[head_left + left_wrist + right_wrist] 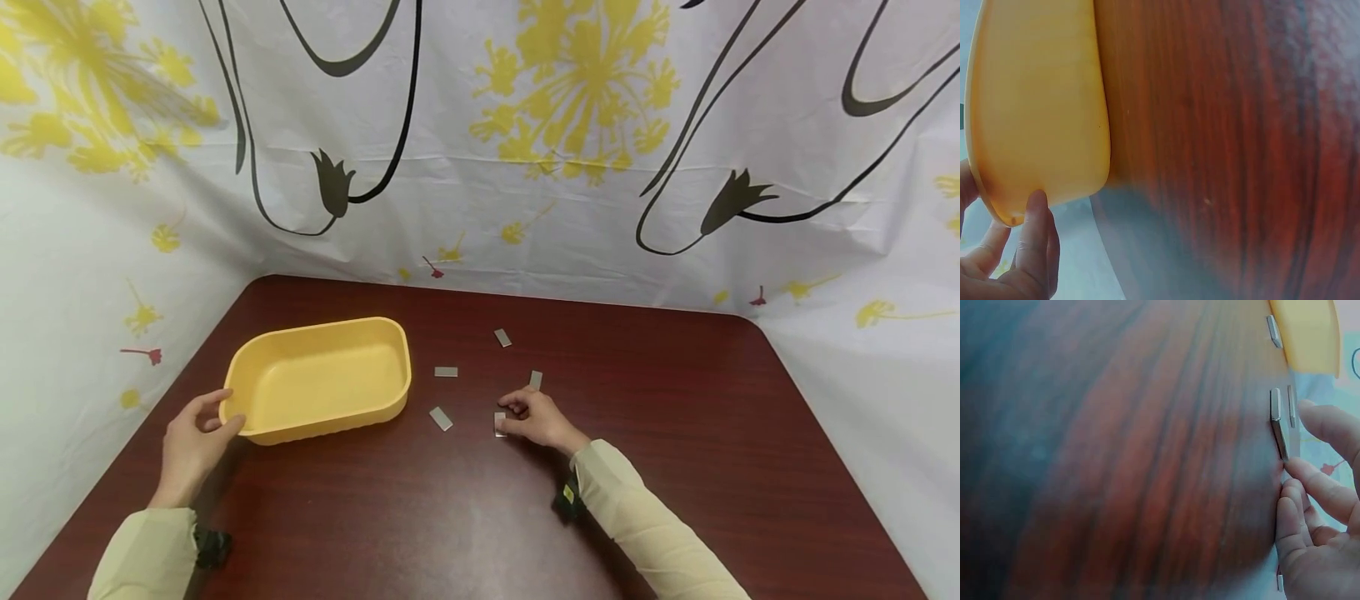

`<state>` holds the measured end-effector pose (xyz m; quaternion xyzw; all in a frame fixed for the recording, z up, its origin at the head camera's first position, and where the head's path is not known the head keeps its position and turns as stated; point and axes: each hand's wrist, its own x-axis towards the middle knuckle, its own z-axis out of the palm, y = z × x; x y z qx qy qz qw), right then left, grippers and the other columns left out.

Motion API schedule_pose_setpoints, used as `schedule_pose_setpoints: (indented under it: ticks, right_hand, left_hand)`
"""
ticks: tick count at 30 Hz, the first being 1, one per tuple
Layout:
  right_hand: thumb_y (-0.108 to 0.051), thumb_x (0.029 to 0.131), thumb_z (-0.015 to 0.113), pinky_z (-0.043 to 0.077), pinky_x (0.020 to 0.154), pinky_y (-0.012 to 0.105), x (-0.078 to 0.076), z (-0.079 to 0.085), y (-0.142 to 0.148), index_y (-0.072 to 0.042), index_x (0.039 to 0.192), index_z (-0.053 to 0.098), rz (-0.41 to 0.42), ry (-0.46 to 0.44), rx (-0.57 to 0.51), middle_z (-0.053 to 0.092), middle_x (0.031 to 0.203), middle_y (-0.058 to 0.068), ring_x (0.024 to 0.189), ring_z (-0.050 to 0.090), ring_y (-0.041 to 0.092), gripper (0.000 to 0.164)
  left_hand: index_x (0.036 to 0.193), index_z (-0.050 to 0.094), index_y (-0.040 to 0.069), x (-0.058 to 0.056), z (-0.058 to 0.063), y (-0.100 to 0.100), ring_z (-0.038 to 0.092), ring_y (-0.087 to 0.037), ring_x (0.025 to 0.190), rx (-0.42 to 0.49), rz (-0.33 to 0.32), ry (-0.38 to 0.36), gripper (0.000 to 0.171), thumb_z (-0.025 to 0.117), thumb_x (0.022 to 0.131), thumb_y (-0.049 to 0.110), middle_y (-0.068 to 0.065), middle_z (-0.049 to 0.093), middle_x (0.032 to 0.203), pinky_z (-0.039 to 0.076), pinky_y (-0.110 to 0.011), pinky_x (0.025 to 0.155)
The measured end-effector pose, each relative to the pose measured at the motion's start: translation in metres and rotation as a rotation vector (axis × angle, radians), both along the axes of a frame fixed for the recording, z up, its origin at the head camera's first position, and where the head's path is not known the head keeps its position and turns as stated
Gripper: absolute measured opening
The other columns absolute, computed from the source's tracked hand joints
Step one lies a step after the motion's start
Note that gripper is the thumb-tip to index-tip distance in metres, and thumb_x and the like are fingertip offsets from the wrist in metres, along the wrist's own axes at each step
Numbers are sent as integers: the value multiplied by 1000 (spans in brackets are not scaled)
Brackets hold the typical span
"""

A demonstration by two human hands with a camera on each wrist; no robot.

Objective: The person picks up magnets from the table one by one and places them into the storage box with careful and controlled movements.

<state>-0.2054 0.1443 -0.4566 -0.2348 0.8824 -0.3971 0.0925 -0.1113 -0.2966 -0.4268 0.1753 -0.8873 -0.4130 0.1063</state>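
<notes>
A yellow plastic tray (pixel 322 427) stands on the left of the table. My left hand (pixel 191 446) holds its left end; in the left wrist view, fingers (pixel 1034 234) lie against the outer wall near the rim. My right hand (pixel 543 421) is low over the table at a small flat metal block (pixel 499 419). The thumb overlaps this block in the head view. In the right wrist view, thumb and index finger stand apart, the index fingertip (pixel 1294 467) right at the block's end. Another metal block (pixel 536 380) lies just beyond the knuckles.
Between tray and right hand lie two similar blocks, one crosswise (pixel 446 372) and one slanted (pixel 441 418). A further block (pixel 502 337) lies farther back. The dark red wooden table (pixel 675 375) meets a patterned white cloth (pixel 465 208) behind and at both sides.
</notes>
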Motion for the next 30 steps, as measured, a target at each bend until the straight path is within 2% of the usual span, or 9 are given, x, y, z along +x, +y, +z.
schedule_pose_setpoints:
  ticks: [7,14,22,30]
  right_hand:
    - [-16,73,73,44,72,29,0,0,0,0,100,64,-20,-28,-7,53,92,7,82,51,20,33]
    - [-16,70,76,43,72,28,-3,-3,2,-3,99,64,-25,-94,-33,53,93,5,82,48,17,35]
    - [-15,69,77,41,74,28,-6,-4,2,-3,100,65,-17,-151,-46,52,96,5,84,47,17,35]
    - [-15,70,76,41,74,29,-4,-4,4,-5,101,64,6,-153,-25,51,97,4,84,46,17,35]
  left_hand:
    - [117,54,2,-6,-7,-1,51,0,70,-50,66,36,43,64,77,15,-18,58,102,43,-23,48]
    - [120,52,-1,-4,-1,-1,39,16,64,-65,12,51,44,61,79,14,-23,56,105,38,-12,52]
    - [120,53,0,-4,0,-1,37,17,63,-79,25,48,44,61,79,15,-21,56,105,36,-11,54]
    - [121,51,-2,-1,-2,0,36,19,63,-58,12,46,45,60,80,14,-23,53,109,36,-9,53]
